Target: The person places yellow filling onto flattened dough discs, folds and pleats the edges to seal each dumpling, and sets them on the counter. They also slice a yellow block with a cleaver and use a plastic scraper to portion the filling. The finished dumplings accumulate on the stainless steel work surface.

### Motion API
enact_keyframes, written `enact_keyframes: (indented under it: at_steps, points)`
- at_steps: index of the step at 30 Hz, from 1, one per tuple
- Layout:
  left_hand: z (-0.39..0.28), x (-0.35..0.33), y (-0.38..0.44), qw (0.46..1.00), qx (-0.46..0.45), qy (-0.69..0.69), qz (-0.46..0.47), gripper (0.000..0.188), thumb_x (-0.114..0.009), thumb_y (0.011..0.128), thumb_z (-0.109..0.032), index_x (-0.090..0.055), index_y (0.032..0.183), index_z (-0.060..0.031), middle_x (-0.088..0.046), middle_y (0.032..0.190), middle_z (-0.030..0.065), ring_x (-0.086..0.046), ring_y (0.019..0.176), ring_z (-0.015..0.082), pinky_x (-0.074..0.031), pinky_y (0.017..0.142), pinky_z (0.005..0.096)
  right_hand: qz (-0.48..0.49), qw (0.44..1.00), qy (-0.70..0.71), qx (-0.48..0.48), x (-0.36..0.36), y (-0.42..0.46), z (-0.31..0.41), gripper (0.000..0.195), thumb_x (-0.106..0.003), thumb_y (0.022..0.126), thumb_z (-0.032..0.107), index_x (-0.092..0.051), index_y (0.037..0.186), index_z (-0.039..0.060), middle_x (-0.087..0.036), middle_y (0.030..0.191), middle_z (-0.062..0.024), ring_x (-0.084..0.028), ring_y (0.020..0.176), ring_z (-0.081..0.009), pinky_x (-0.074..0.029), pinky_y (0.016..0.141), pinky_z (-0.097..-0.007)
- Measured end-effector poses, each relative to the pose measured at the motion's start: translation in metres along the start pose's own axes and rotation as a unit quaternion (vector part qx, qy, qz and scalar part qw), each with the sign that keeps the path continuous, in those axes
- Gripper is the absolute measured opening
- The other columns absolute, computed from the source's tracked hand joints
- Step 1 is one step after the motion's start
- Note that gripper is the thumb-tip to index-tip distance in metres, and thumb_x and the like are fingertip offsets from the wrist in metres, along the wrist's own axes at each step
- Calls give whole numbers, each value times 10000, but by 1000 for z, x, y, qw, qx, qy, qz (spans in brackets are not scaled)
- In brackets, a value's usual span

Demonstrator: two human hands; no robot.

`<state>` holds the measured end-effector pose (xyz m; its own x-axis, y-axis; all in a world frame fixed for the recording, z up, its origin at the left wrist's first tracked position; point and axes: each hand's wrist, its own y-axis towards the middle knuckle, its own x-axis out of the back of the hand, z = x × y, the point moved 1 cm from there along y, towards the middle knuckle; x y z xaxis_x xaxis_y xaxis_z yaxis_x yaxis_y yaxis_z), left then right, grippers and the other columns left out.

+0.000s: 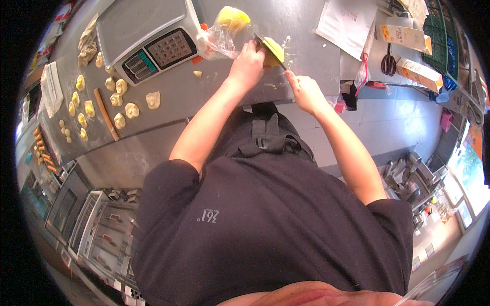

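Observation:
My right hand (pixel 304 90) grips the handle of a dark-bladed knife (pixel 282 67), whose blade lies along a pale yellow-green block of food (pixel 274 49). At the block's near left side, my left hand (pixel 250 59) has its fingers bent close to the blade; whether they press the block or the blade I cannot tell. Small pale crumbs (pixel 289 61) lie just right of the block. Behind my left hand sits a larger yellow piece (pixel 232 18) partly in a clear plastic bag (pixel 220 43).
Left of my hands stands a digital scale (pixel 172 48). Beyond it are several dough pieces (pixel 132 110), some with yellow filling, and a wooden rolling pin (pixel 106 114). At right lie a white paper bag (pixel 346 23), black-handled scissors (pixel 388 65) and a green crate (pixel 440 42).

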<state>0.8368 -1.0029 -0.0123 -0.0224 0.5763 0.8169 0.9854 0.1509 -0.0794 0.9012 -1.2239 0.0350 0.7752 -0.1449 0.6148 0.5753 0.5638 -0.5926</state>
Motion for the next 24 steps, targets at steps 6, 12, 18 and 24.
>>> enact_keyframes:
  at_steps: [6, 12, 18, 24]
  points:
    - [-4, 5, -4, 1000, -13, -1, -15, 555, -897, 821, -185, -649, 1282, -1, -592, 1331, 198, -618, 1261, 406, -586, 1046, 495, -25, 993, 109, -38, 2, 12, -7, 742, -361, 1174, 573, -697, 974, -57, -717, 988, -333, -678, 1003, -538, -522, 910, -552]
    - [0, 12, -14, 999, -5, -31, -20, 445, -860, 853, -158, -660, 1221, -7, -588, 1314, 180, -625, 1254, 388, -610, 1008, 489, -19, 992, 117, -37, 10, -16, 10, 725, -396, 1168, 570, -655, 934, -65, -682, 952, -343, -648, 965, -540, -506, 876, -546]
    - [7, 5, -12, 999, -32, -26, -35, 411, -848, 860, -142, -676, 1210, -12, -618, 1273, 170, -637, 1234, 381, -605, 1008, 480, -14, 997, 62, -34, 2, -34, 13, 702, -408, 1170, 553, -691, 939, -46, -707, 966, -333, -671, 980, -543, -522, 895, -568]
    - [14, -5, -10, 998, -38, -20, -34, 396, -842, 846, -130, -683, 1189, -11, -638, 1250, 166, -645, 1204, 377, -604, 1000, 475, -10, 1000, 10, 10, -8, -11, 7, 725, -387, 1163, 593, -737, 978, -15, -736, 989, -320, -689, 975, -541, -545, 900, -571]
